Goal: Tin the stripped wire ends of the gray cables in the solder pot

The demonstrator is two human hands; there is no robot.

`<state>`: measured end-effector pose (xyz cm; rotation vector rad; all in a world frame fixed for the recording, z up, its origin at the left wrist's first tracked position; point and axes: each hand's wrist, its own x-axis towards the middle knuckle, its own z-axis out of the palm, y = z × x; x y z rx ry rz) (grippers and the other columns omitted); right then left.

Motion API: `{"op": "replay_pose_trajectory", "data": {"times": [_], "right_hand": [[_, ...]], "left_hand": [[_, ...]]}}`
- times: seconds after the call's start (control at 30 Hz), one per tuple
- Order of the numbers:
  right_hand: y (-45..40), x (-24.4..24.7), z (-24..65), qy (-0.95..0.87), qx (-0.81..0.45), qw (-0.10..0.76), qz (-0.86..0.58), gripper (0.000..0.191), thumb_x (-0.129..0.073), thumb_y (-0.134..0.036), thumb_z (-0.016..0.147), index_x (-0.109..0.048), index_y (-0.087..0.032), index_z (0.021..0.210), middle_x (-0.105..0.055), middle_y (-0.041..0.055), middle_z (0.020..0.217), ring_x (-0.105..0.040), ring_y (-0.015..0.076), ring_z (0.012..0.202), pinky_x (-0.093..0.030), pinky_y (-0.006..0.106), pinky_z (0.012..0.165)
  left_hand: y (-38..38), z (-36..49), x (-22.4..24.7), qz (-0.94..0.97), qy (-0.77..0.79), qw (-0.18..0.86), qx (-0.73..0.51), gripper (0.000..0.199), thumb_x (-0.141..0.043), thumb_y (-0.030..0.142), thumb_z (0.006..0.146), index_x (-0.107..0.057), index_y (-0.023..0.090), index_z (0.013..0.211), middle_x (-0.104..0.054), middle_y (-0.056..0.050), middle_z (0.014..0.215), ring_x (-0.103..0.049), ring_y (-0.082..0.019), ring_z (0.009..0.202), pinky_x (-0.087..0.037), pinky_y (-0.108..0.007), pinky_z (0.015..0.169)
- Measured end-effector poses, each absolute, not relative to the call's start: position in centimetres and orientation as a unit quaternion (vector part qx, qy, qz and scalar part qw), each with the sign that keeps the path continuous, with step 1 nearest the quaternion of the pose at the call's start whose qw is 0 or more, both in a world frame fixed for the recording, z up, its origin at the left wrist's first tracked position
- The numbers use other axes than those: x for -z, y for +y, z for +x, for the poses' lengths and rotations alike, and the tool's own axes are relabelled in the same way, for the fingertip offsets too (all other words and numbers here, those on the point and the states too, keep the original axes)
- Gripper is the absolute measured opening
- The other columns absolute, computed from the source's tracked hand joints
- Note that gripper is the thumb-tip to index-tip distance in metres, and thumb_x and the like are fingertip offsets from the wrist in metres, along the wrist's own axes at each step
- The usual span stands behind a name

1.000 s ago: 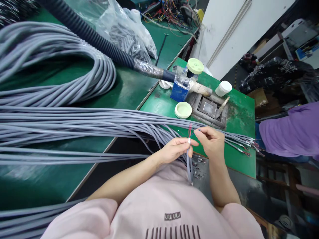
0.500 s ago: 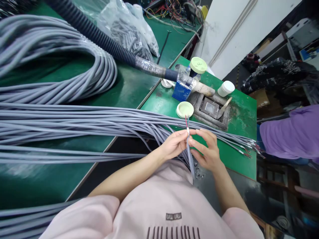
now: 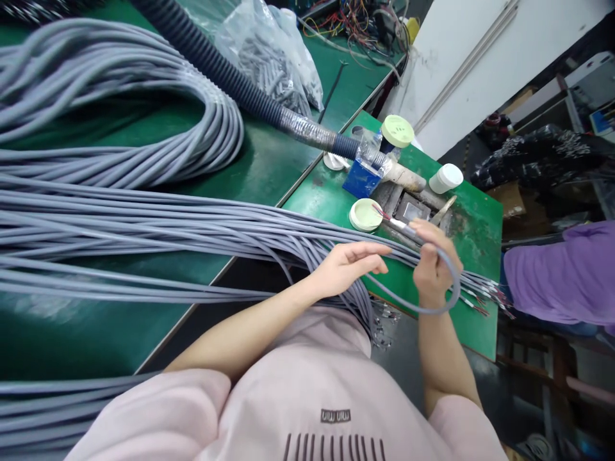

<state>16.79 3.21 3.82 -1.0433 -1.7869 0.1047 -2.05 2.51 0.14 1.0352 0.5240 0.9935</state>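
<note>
Right hand (image 3: 436,266), right of centre in frame, grips the cable (image 3: 432,311); bare wires point upper left, overlapping the dish (image 3: 366,216), contact unclear. Left hand (image 3: 354,266), below the dish in frame, loose, holding nothing.

A gray cable (image 3: 456,282) was held in the right hand (image 3: 432,259), its end poking out leftward with a white band (image 3: 396,224) and thin reddish wires (image 3: 379,211). The rest looped across the right wrist toward the left hand (image 3: 353,266).
</note>
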Motion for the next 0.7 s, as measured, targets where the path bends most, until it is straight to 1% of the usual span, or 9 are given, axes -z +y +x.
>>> {"op": "replay_pose_trajectory", "data": {"times": [0.07,0.13,0.17,0.23,0.37,0.47,0.57,0.7], "right_hand": [[4.8,-4.3,17.2,-0.700,-0.052,0.510,-0.497,0.026,-0.043,-0.032,0.099,-0.067,-0.023,0.102,-0.072,0.0068,0.101,-0.069,0.0243,0.099,-0.054,0.046,0.092],[6.5,-4.3,17.3,-0.683,-0.056,0.500,-0.530,0.027,-0.042,-0.034,0.100,-0.066,-0.022,0.095,-0.072,0.0057,0.092,-0.069,0.0220,0.091,-0.054,0.042,0.088],[7.2,-4.2,17.3,-0.682,-0.056,0.495,-0.536,0.028,-0.042,-0.035,0.100,-0.066,-0.021,0.093,-0.071,0.0052,0.089,-0.068,0.0211,0.089,-0.054,0.040,0.086],[8.5,-3.9,17.0,-0.687,-0.053,0.486,-0.538,0.028,-0.043,-0.036,0.099,-0.065,-0.021,0.090,-0.070,0.0047,0.085,-0.067,0.0199,0.085,-0.053,0.037,0.083],[10.3,-3.4,16.4,-0.702,-0.062,0.464,-0.537,0.029,-0.043,-0.036,0.099,-0.064,-0.020,0.089,-0.068,0.0038,0.082,-0.066,0.0181,0.080,-0.051,0.033,0.078],[11.4,-3.3,16.2,-0.715,-0.070,0.447,-0.533,0.029,-0.042,-0.034,0.100,-0.064,-0.019,0.088,-0.067,0.0034,0.081,-0.065,0.0175,0.078,-0.050,0.032,0.077],[12.4,-3.1,16.2,-0.731,-0.053,0.421,-0.535,0.029,-0.042,-0.034,0.099,-0.064,-0.019,0.085,-0.067,0.0036,0.081,-0.063,0.0181,0.080,-0.049,0.032,0.079],[13.1,-2.8,16.0,-0.739,-0.039,0.393,-0.545,0.032,-0.041,-0.037,0.099,-0.064,-0.020,0.085,-0.068,0.0043,0.083,-0.062,0.0192,0.082,-0.048,0.033,0.080]], "left_hand": [[2.5,-2.8,0.6,0.611,0.306,0.557,-0.472,0.028,-0.060,0.038,0.090,-0.071,0.016,0.104,-0.073,-0.008,0.087,-0.063,-0.018,0.081,-0.045,-0.033,0.080],[2.6,-3.2,1.7,0.709,0.331,0.406,-0.472,0.023,-0.056,0.033,0.092,-0.072,0.018,0.099,-0.073,-0.008,0.085,-0.061,-0.018,0.077,-0.042,-0.034,0.078],[2.6,-3.2,2.2,0.742,0.328,0.356,-0.463,0.023,-0.054,0.032,0.093,-0.072,0.018,0.100,-0.072,-0.007,0.083,-0.060,-0.018,0.076,-0.040,-0.034,0.076],[2.6,-3.2,3.2,0.789,0.313,0.298,-0.436,0.024,-0.052,0.031,0.094,-0.070,0.019,0.102,-0.070,-0.007,0.079,-0.059,-0.017,0.074,-0.037,-0.033,0.071],[2.6,-2.9,4.1,0.831,0.294,0.233,-0.411,0.024,-0.050,0.030,0.095,-0.069,0.019,0.105,-0.068,-0.006,0.076,-0.057,-0.017,0.072,-0.032,-0.032,0.066],[2.6,-2.8,4.3,0.839,0.292,0.202,-0.413,0.025,-0.049,0.029,0.095,-0.068,0.018,0.106,-0.067,-0.005,0.076,-0.056,-0.016,0.071,-0.031,-0.033,0.066],[2.5,-2.8,4.4,0.842,0.293,0.195,-0.408,0.025,-0.048,0.029,0.096,-0.068,0.018,0.107,-0.068,-0.005,0.077,-0.056,-0.017,0.072,-0.031,-0.033,0.066],[2.5,-2.8,4.7,0.844,0.295,0.217,-0.392,0.027,-0.047,0.031,0.096,-0.068,0.020,0.107,-0.069,-0.006,0.079,-0.057,-0.017,0.073,-0.031,-0.034,0.067]]}}
